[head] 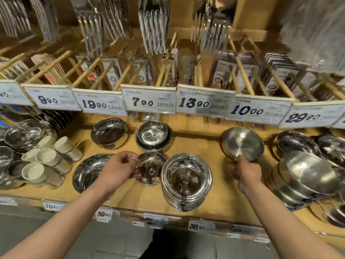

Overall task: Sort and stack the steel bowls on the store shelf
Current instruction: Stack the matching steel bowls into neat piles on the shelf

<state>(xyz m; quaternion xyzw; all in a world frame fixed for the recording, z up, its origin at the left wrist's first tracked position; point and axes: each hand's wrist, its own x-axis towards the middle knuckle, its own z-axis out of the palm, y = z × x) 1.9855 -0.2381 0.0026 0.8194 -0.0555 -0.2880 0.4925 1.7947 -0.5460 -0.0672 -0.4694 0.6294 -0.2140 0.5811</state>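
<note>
While your left hand (116, 170) is gripping the rim of a small steel bowl (149, 168) at the front of the wooden shelf (214, 199), that bowl is tilting toward you, just beside a stack of bowls (186, 182) on its right. Your right hand (246, 171) is pinching the lower edge of a brushed bowl (242, 143), which is standing on its side, apparently lifted, though blur is making that hard to judge. Behind them, two deeper bowls (109, 132) are sitting under the price tags (149, 102). White cups (48, 157) are crowding the left.
</note>
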